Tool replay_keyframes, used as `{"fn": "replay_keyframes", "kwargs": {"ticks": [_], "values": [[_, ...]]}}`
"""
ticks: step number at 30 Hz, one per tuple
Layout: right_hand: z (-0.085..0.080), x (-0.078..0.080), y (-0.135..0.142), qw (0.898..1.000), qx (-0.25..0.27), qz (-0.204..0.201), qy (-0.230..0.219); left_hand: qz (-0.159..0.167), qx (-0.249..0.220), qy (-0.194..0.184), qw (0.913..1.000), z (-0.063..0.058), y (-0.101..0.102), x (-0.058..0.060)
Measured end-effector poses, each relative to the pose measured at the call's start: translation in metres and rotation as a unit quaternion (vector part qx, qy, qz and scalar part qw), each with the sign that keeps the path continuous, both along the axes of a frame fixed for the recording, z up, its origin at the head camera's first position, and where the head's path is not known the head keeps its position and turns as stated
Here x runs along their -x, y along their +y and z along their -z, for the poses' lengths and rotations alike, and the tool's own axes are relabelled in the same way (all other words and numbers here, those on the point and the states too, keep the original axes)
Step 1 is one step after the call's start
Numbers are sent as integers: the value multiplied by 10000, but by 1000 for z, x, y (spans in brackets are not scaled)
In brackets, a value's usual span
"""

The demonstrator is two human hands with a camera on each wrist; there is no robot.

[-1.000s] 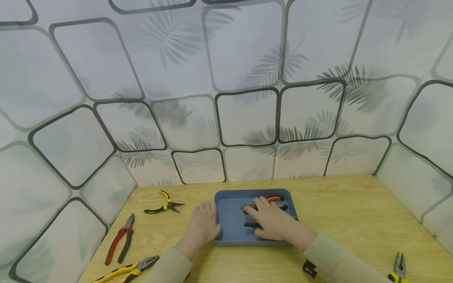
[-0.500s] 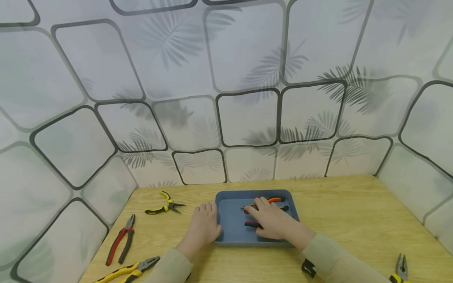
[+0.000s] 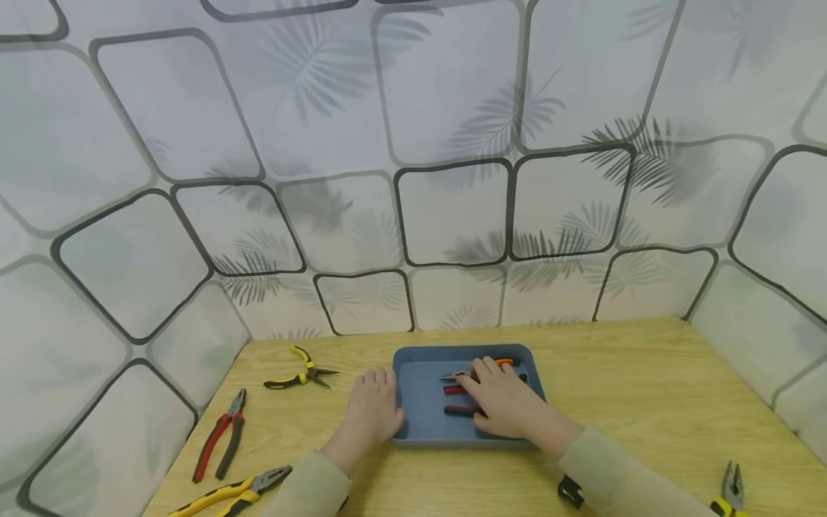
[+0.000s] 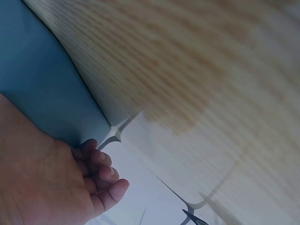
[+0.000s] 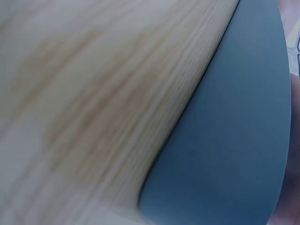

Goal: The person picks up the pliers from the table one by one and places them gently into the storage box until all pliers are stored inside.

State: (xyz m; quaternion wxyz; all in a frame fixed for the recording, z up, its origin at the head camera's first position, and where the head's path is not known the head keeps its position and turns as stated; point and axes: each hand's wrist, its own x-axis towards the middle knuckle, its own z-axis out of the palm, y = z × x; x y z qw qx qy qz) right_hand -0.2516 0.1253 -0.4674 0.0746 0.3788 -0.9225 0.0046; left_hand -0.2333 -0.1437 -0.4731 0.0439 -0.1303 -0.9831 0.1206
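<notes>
A blue-grey tray (image 3: 416, 402) stands on the wooden table. My left hand (image 3: 371, 409) holds its left side, thumb at the rim; in the left wrist view the fingers (image 4: 105, 171) curl outside the tray wall (image 4: 61, 89). Over the tray's right half, my right hand (image 3: 504, 402) rests on several pliers with its fingers spread. Orange-handled pliers (image 3: 507, 361) lie at the back, metal jaws pointing left. Red handle ends (image 3: 454, 390) and a dark red-black handle (image 3: 459, 411) show left of the fingers. The right fingertips' contact is partly hidden.
Left of the tray lie yellow-black long-nose pliers (image 3: 304, 378), red-black pliers (image 3: 226, 431) and larger yellow-black pliers (image 3: 245, 492). Another yellow-black pair (image 3: 732, 488) lies at the front right. Patterned walls (image 3: 452, 215) border the table at the back and sides.
My right hand has shifted slightly right over the pliers, uncovering more of the metal jaws and red handles. The left hand and the tray stay in place.
</notes>
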Motion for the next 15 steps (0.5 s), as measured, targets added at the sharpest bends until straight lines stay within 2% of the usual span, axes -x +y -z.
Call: {"fn": "replay_keyframes", "kwargs": {"ticks": [15], "values": [[-1, -3, 4, 9994, -59, -25, 347, 51, 60, 79, 9999, -3, 0, -2]]}}
